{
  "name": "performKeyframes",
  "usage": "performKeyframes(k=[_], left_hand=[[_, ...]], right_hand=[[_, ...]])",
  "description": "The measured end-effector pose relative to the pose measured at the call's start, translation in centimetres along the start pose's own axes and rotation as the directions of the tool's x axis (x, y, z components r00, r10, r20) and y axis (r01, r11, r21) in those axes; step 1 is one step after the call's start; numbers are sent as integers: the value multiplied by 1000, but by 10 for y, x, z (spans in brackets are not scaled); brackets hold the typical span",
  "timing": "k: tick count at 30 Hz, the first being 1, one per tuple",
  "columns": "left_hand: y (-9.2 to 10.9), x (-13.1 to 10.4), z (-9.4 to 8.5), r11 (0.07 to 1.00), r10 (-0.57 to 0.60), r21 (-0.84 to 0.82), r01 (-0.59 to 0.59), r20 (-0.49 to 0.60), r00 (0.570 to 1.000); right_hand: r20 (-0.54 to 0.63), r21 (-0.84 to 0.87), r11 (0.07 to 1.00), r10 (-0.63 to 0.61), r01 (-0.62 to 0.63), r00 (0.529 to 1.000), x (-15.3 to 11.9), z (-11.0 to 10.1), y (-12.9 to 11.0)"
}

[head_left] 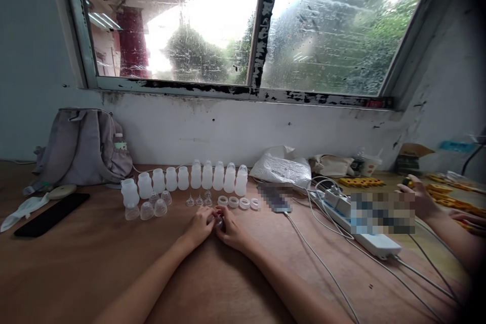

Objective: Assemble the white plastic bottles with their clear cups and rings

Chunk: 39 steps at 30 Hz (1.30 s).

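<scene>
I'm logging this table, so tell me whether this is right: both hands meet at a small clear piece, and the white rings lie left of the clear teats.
One error: the white rings lie right of the clear teats, as the head view shows. The left hand and right hand meet at a small clear piece.

Single head-worn view, looking forward and down over table [94, 258]; hands [199, 226] near, window [262, 30] beyond
</scene>
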<state>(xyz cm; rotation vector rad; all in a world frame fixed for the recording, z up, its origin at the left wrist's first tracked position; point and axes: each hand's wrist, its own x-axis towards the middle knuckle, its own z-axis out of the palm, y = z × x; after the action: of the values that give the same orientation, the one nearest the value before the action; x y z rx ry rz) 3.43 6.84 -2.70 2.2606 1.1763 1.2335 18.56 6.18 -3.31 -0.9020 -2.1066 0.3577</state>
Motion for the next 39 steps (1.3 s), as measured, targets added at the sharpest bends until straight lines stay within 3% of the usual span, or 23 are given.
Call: performKeyframes(k=[3,7,10,13,19,30,36,39], left_hand=[[2,1,0,988,-78,-136,71,-45,996],[3,2,-1,937,-184,-308,163,-38,982],[5,1,3,899,-246,-371,232,10,969],[10,-1,5,895,-280,-366,257,-11,960],[20,-5,5,977,-126,-175,125,4,992],[26,-7,1,997,6,70,-7,11,1000],[28,-9,0,995,14,96,-20,60,998],[19,2,-13,993,45,102,-54,85,995]], right_hand=[[15,22,999,-28,28,1000,1,-4,-5],[-54,-30,999,39,-41,998,3,-5,-6],[-144,-87,990,102,-115,984,5,-3,-4],[-216,-93,979,156,-180,964,6,-2,-2],[-269,-36,978,189,-206,944,6,-4,2],[-247,140,960,272,-243,930,12,-4,2],[-237,80,969,246,-234,940,9,-6,13],[-232,61,968,250,-243,940,8,-7,16]])
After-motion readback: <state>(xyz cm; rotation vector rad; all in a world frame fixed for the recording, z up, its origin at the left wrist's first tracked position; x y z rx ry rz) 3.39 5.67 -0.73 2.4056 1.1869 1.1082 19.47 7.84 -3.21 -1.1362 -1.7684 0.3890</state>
